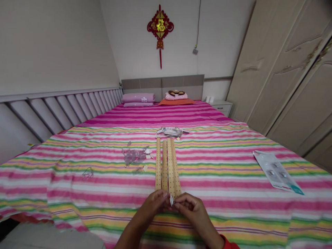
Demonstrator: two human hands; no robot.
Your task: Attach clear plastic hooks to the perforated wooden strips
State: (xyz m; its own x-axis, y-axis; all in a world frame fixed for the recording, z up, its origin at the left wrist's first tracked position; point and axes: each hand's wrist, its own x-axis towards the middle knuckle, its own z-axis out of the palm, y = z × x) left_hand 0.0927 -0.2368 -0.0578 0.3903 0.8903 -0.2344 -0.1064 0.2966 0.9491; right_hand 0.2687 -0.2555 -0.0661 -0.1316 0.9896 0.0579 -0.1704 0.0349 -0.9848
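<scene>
My left hand [155, 204] is closed, pinching a small white and silvery piece [171, 200] whose exact kind I cannot make out. From the other side, my right hand [191, 207] closes its thumb and forefinger on the same piece. Just beyond my fingertips lie several long wooden strips with rows of holes [158, 166], side by side and pointing away from me. Left of the strips is a heap of small clear plastic packets [135, 156] with white tags. A bundle of packaged items [171, 131] rests past their far ends.
A blister pack [277, 171] with round metallic pieces lies at the right on the striped bedspread [220, 166]. A thin wire-like tangle [88, 173] sits at the left. A railing [59, 107] runs along the left side, a wardrobe [280, 69] stands on the right.
</scene>
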